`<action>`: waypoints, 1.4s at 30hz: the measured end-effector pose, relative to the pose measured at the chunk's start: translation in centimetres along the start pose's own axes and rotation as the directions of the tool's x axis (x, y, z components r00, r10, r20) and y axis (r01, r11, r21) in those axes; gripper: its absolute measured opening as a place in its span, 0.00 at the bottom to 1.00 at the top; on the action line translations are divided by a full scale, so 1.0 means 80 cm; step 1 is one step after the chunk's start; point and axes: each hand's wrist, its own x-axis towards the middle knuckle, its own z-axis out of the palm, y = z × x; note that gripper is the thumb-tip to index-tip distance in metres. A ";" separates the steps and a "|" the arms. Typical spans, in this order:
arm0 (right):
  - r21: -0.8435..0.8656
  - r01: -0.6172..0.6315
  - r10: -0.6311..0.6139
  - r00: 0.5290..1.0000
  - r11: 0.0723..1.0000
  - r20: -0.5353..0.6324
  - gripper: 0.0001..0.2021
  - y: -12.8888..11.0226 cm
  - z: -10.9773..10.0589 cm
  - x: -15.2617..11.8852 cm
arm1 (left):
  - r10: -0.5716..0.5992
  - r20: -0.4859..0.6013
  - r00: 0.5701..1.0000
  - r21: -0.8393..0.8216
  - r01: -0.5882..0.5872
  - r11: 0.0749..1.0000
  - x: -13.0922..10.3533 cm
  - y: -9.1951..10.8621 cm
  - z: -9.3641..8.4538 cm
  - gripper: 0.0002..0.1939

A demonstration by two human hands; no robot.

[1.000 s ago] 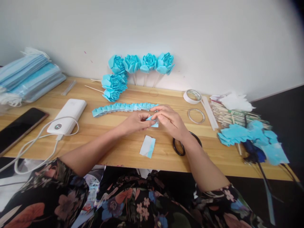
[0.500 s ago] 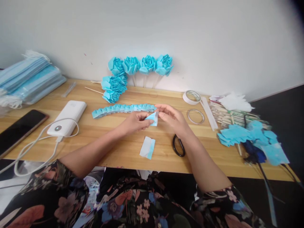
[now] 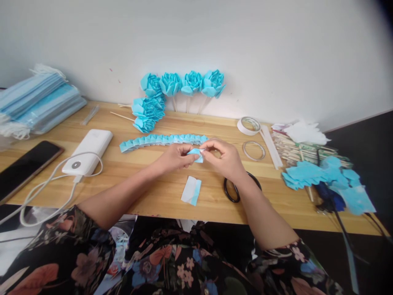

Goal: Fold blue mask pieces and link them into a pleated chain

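My left hand [image 3: 179, 157] pinches a small folded piece of blue and white fabric [image 3: 196, 155] between thumb and fingers. Against its upper right corner, the fingertips of my right hand [image 3: 223, 157] are pinched on the same piece. Just behind both hands lies a row of overlapping folded blue pieces [image 3: 162, 140]. A flat rectangular piece, white with a blue strip [image 3: 191, 191], rests on the table below my hands. Partly under my right wrist are black scissor handles [image 3: 231, 190]; their blades are hidden.
Blue fabric roses on sticks [image 3: 192, 84] lean against the wall. At left are a stack of face masks [image 3: 37, 102], a white power bank [image 3: 88, 151] with a cable, and a phone [image 3: 29, 168]. Tape rolls [image 3: 248, 125], wooden sticks [image 3: 302, 149] and blue cut pieces [image 3: 307, 174] lie at right.
My right fingers have closed on the corner of the folded piece, which now looks smaller and folded over. My right hand has turned slightly, showing more of the scissor handles.
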 end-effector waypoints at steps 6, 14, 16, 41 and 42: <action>-0.157 0.224 -0.229 0.973 0.962 -0.020 0.08 0.003 0.000 0.001 | -0.010 -0.023 1.000 -0.054 0.009 0.999 0.000 0.001 -0.001 0.12; -0.242 0.334 -0.347 0.938 0.911 -0.012 0.12 0.011 0.002 0.000 | 0.002 -0.021 1.000 -0.103 -0.005 0.995 0.001 0.002 -0.002 0.13; -0.265 0.344 -0.357 0.934 0.901 0.000 0.14 0.013 0.002 0.001 | 0.011 -0.025 1.000 -0.123 -0.014 0.992 0.001 0.002 -0.002 0.14; -0.278 0.343 -0.354 0.935 0.897 0.011 0.15 0.016 0.002 0.000 | 0.017 -0.056 0.998 -0.173 -0.026 0.985 0.002 0.001 0.001 0.19; -0.257 0.322 -0.332 0.943 0.911 0.005 0.15 0.014 0.003 0.000 | 0.016 -0.061 0.998 -0.176 -0.026 0.984 0.002 0.001 0.001 0.18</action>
